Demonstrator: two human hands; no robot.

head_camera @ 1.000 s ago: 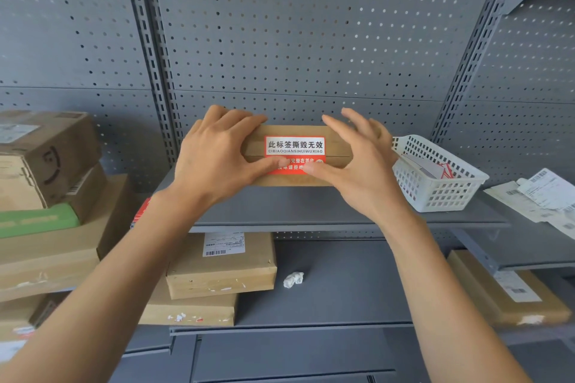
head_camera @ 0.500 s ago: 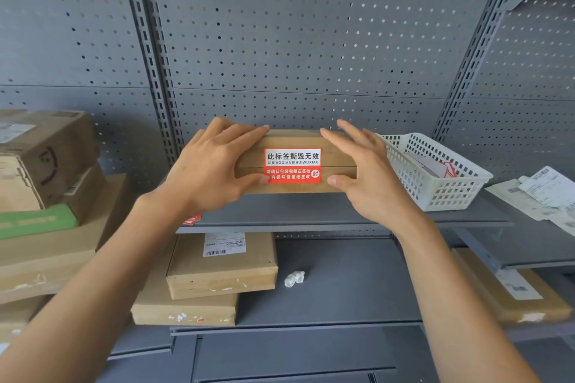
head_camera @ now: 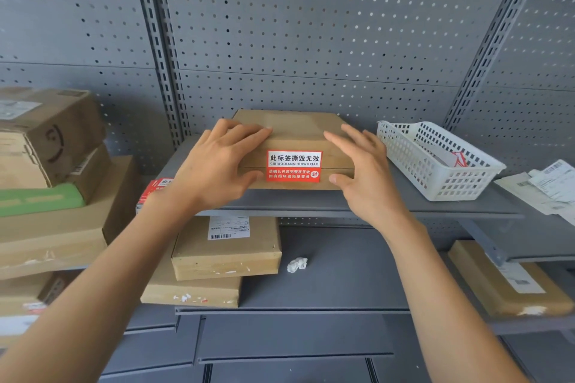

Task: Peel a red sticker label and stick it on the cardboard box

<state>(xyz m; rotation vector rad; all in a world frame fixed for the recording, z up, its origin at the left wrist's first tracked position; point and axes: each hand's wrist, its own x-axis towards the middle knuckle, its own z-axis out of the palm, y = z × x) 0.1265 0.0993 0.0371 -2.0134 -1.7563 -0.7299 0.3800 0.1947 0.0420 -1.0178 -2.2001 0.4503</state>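
A flat cardboard box [head_camera: 295,130] lies on the grey shelf [head_camera: 357,204]. A red and white sticker label [head_camera: 294,166] is stuck over its front edge, across the seam. My left hand [head_camera: 214,171] grips the box's left end, with fingers on top and thumb on the front face. At the right end my right hand [head_camera: 364,174] spreads its fingers over the top corner, and its thumb touches the front face beside the label.
A white plastic basket [head_camera: 435,177] stands right of the box. Red sticker sheets [head_camera: 155,188] lie behind my left wrist. Stacked cartons [head_camera: 53,134] fill the left. More boxes [head_camera: 227,255] and a crumpled paper scrap [head_camera: 297,264] lie on the lower shelf. Loose papers [head_camera: 547,186] lie far right.
My thumbs have slid outward off the label, which now shows in full. The box's top face has come into view, and both hands stay at its ends.
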